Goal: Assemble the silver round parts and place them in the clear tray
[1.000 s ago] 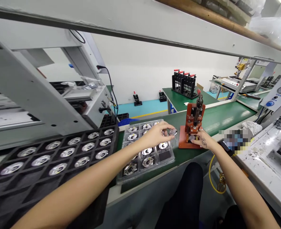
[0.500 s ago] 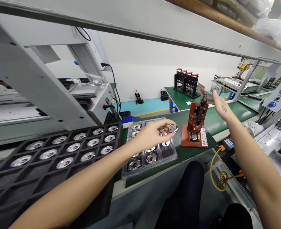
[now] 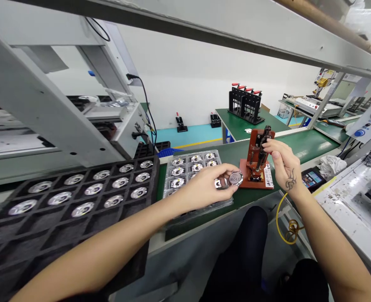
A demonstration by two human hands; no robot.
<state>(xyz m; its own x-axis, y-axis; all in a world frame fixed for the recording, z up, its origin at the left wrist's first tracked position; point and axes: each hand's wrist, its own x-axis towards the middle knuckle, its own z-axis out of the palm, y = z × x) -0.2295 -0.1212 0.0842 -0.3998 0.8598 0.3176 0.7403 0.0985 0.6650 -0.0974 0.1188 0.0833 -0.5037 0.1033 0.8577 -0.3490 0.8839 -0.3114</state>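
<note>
My left hand (image 3: pixel 215 182) pinches a round metal watch case (image 3: pixel 236 178) with printed marks on its flat face. It is held above a clear plastic tray (image 3: pixel 167 178) of several round watch parts (image 3: pixel 196 167). My right hand (image 3: pixel 281 161) is closed at the lever of a small red-brown toggle press (image 3: pixel 253 144), its fingers covering the lever's end. The press plunger is lowered over the nest on the base, and the part there is mostly hidden. A white label (image 3: pixel 268 178) is stuck on the right of the press base.
A large black compartment tray (image 3: pixel 40 222) with several shiny round parts lies at left. Behind stands a black fixture (image 3: pixel 245 105) with red handles on a green table. A yellow cable (image 3: pixel 279 230) hangs off the bench. A grey shelf beam (image 3: pixel 204 37) crosses overhead.
My right hand has come down from open beside the raised lever to close on it, and the plunger has dropped onto the nest. My left hand has shifted slightly toward the press with the watch case.
</note>
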